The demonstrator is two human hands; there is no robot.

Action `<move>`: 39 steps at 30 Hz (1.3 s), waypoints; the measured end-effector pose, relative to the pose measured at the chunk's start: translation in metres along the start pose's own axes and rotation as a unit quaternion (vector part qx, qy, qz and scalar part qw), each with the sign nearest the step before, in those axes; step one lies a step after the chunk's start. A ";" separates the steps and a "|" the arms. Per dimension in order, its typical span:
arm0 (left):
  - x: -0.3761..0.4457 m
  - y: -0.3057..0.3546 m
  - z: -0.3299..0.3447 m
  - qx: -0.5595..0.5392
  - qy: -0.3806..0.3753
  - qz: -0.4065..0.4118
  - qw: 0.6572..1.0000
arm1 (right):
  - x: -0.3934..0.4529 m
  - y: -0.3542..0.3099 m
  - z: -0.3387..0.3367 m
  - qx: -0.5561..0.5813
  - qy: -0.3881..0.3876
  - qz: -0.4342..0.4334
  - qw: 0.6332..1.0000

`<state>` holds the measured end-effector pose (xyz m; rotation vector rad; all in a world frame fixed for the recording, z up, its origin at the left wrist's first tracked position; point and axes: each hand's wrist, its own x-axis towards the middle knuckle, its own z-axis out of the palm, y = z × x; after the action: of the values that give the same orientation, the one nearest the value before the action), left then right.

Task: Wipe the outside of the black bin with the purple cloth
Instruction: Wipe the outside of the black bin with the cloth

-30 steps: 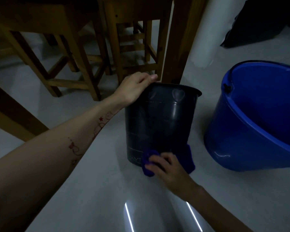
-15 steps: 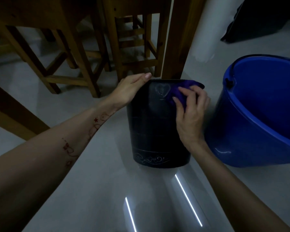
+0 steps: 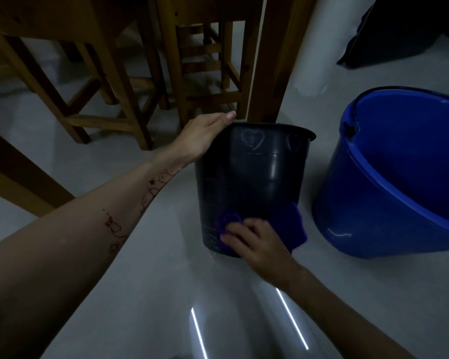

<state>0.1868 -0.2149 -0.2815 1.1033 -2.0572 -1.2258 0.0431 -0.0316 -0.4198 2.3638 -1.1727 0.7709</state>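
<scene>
The black bin (image 3: 254, 177) stands upright on the pale floor, with faint heart shapes under its rim. My left hand (image 3: 202, 136) grips the bin's rim on its left side. Low on the near wall, my right hand (image 3: 259, 244) presses the purple cloth (image 3: 293, 229) flat against the bin near its base. The cloth bunches out to the left and right of my fingers. The bin's inside and its far side are hidden.
A large blue bucket (image 3: 389, 177) stands close to the bin's right. A thick wooden table leg (image 3: 272, 58) rises right behind the bin, with wooden stools (image 3: 208, 73) further back. A dark bag (image 3: 399, 29) lies at the far right.
My right hand slid the cloth up from the bin's base to its rim, then back down to the base. My left hand stayed on the rim.
</scene>
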 end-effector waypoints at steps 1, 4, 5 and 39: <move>0.000 0.000 0.000 0.001 -0.002 0.000 1.000 | -0.009 -0.006 -0.001 0.001 -0.016 -0.010 1.000; -0.002 -0.001 -0.001 -0.002 -0.009 0.013 1.000 | -0.024 -0.010 -0.007 0.009 -0.058 -0.021 0.998; -0.003 -0.002 -0.001 -0.002 -0.009 0.019 1.000 | -0.023 -0.006 -0.011 0.013 -0.045 0.004 0.999; -0.013 -0.002 -0.007 0.070 -0.032 0.048 0.996 | -0.054 0.002 -0.023 0.039 0.027 0.203 0.978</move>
<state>0.1999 -0.2076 -0.2807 1.0256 -2.2469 -1.0968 0.0079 0.0127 -0.4352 2.1708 -1.6539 1.0205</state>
